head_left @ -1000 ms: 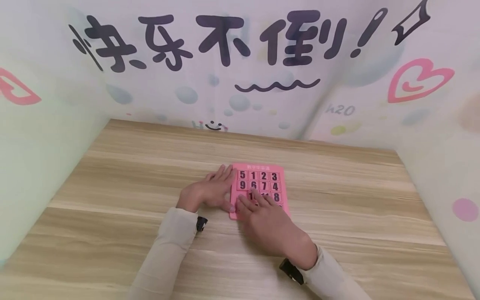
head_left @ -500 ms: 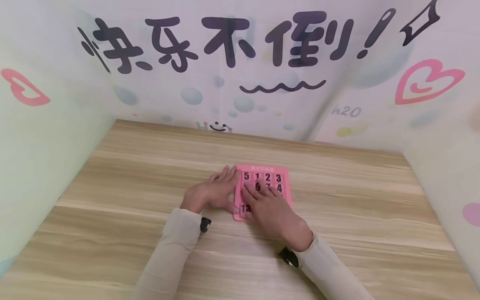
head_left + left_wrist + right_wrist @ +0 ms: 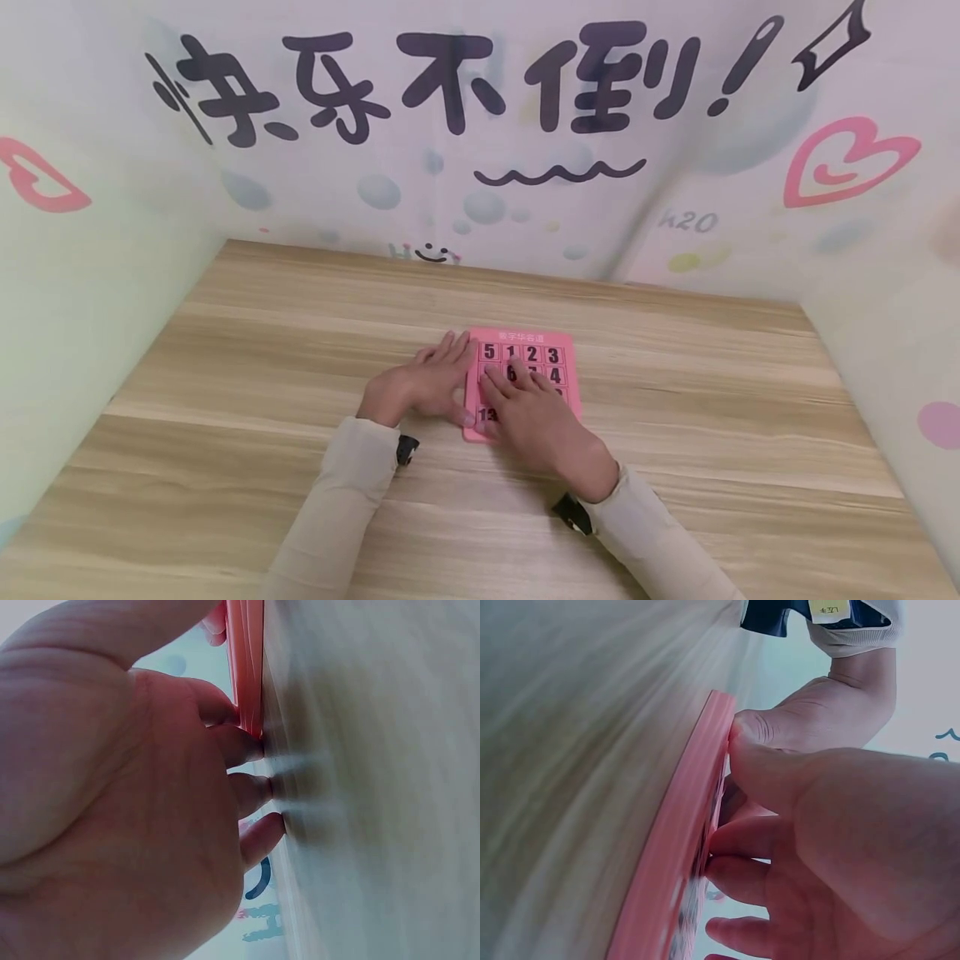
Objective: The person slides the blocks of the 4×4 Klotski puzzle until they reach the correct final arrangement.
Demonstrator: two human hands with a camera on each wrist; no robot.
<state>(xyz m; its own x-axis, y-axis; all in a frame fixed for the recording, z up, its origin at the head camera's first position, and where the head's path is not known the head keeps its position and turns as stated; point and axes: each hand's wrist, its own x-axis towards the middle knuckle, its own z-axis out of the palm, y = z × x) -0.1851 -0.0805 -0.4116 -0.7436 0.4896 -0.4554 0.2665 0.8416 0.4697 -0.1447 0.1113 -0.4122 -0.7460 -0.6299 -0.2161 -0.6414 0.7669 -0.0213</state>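
A pink sliding number puzzle [image 3: 521, 337] lies flat on the wood-grain table. My left hand [image 3: 422, 385] rests along its left side, with the thumb near the lower left corner and the fingers by the upper part. In the left wrist view, fingertips touch the tabletop beside the pink edge [image 3: 246, 667]. Over the puzzle's lower part, my right hand [image 3: 536, 421] touches the tiles with its fingertips. Tiles 5, 1, 2 and 3 show along the top row, and 13 shows at bottom left. The right hand hides most of the lower tiles.
The wooden table [image 3: 712, 417] extends around the puzzle. A printed white backdrop [image 3: 300, 192] rises behind it, with pale side walls at left and right. Dark straps [image 3: 573, 514] sit at both wrists, below beige sleeves [image 3: 645, 525].
My right hand has shifted up the puzzle from the lower left, uncovering tile 13 and covering the left of the second row, where 9 showed. The left hand stays at the edge.
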